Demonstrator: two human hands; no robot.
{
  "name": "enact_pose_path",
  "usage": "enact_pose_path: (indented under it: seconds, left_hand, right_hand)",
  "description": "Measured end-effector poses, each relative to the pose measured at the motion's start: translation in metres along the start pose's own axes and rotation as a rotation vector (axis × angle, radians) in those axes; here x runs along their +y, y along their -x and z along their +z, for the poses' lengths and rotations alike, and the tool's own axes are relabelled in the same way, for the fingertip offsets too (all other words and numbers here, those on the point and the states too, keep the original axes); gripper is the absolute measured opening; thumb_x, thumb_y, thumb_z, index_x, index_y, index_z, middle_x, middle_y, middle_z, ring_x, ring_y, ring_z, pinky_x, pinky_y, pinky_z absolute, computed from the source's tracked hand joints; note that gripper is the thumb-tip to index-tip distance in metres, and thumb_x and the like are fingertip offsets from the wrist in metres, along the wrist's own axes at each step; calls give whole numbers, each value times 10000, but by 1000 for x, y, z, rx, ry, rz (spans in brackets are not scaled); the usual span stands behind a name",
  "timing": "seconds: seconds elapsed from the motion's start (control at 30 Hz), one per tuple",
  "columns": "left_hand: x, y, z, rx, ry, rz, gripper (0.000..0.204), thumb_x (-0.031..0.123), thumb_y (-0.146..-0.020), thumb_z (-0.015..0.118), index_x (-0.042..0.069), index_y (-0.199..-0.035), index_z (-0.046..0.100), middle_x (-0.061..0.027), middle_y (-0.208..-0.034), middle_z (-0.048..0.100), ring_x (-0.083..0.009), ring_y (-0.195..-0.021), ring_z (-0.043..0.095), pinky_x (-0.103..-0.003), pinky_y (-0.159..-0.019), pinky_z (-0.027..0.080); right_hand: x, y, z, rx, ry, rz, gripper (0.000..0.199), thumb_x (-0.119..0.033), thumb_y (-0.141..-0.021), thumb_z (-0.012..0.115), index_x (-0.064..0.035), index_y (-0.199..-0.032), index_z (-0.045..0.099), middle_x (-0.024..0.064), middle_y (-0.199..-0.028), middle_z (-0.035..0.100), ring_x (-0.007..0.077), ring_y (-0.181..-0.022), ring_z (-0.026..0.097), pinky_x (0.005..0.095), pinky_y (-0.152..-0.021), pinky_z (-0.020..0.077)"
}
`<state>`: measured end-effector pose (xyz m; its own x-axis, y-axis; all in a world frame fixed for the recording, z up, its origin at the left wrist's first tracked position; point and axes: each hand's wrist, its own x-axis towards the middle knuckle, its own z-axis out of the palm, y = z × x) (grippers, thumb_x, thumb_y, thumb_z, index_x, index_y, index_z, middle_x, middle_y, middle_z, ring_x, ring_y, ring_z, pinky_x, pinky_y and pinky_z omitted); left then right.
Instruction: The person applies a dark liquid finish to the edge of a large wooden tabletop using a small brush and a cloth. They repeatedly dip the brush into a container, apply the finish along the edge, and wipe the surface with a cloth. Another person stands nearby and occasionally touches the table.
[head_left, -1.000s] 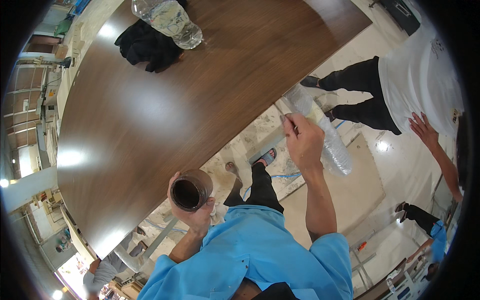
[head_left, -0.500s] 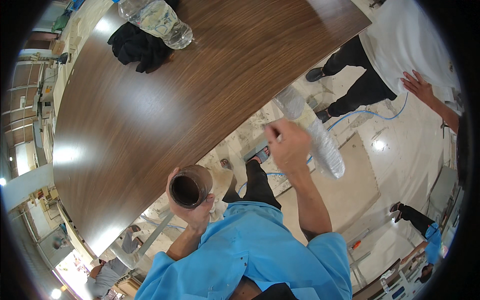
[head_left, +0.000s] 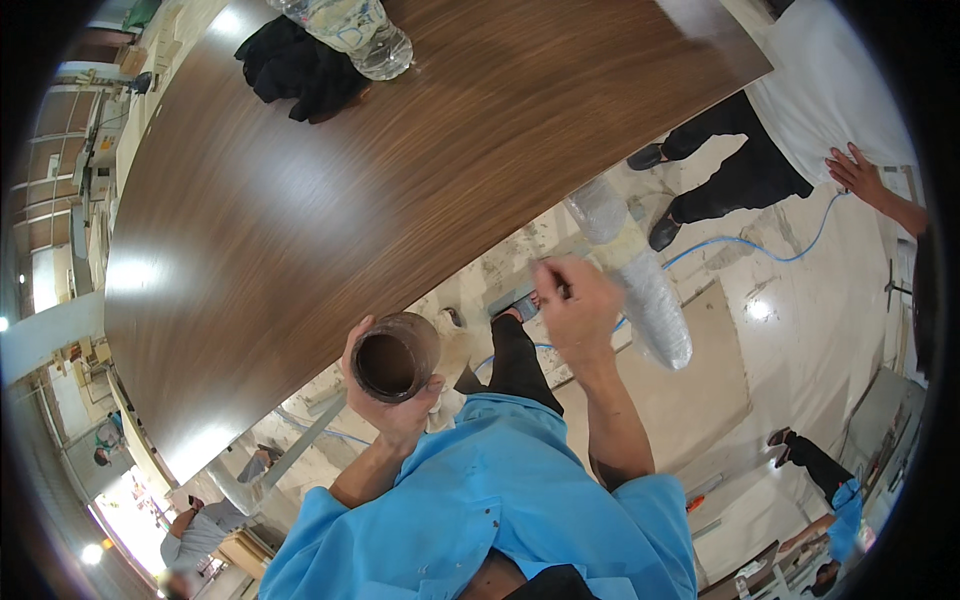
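Observation:
My left hand [head_left: 395, 415] is wrapped round a brownish, see-through jar [head_left: 421, 334], held upright with its open mouth facing up. The inside looks dark brown; how full it is I cannot tell. To the right of the jar, my right hand [head_left: 582, 305] is raised in front of my body, its fingers curled into a pinch. Whatever it may hold is hidden by the fingers and slight blur. Just beyond both hands runs the near edge of a large brown wood-grain table top [head_left: 400, 180]. Neither hand touches it.
A clear plastic bottle [head_left: 385, 52] and a bunched black cloth [head_left: 300, 75] lie on the table's far left. Bubble-wrapped pieces [head_left: 655, 310] and a blue hose [head_left: 735, 238] are right of it. A person in a white shirt [head_left: 830, 90] stands at the far right; others are farther off.
The view has shifted slightly, so the table and its bottle appear higher and more to the right. The left hand with the jar sits a little farther right; the right hand stays pinched, slightly lower.

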<state>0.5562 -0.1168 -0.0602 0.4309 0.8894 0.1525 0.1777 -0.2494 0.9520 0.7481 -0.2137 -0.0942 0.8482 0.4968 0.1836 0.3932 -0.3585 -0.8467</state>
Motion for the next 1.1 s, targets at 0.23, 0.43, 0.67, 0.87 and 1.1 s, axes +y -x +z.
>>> enact_pose_path:
  seconds: [0.23,0.43,0.67,0.87,1.1]
  left_hand:
    - [-4,3,1,-11,9,-7,953,341,-623,912,-54,-1347,434,-138,-1303,517,-219,-1105,575,-340,-930,490]
    - [-2,4,1,-6,13,-2,936,266,-605,899,-60,-1348,432,-140,-1291,525,-228,-1089,587,-337,-916,499]
    - [-4,2,-7,47,-42,40,909,191,-571,870,-59,-1335,444,-151,-1320,513,-237,-1118,573,-336,-937,486]
    - [-5,4,-14,106,-83,52,914,186,-569,875,-64,-1332,439,-166,-1369,480,-255,-1142,560,-348,-958,475]
    - [-11,13,-27,197,-89,37,906,202,-588,875,-57,-1339,440,-164,-1361,488,-253,-1149,555,-348,-958,474]
  right_hand:
    - [8,-4,-6,-83,30,-72,93,-90,-803,715,-53,-778,633,87,-665,633,245,-550,600,343,-506,450]
    - [7,-9,-10,-33,34,70,86,-96,-802,714,-66,-777,638,89,-672,633,262,-560,602,349,-509,454]
    - [-12,19,17,-202,-33,-157,57,-71,-816,713,-33,-809,672,103,-674,646,173,-571,611,294,-519,464]
    - [-19,25,34,-159,-125,12,104,-92,-782,737,-81,-750,639,79,-667,632,228,-562,608,336,-520,465]
    - [-19,41,40,-174,-162,11,54,-78,-787,726,-74,-813,679,92,-715,664,220,-602,639,322,-566,490]
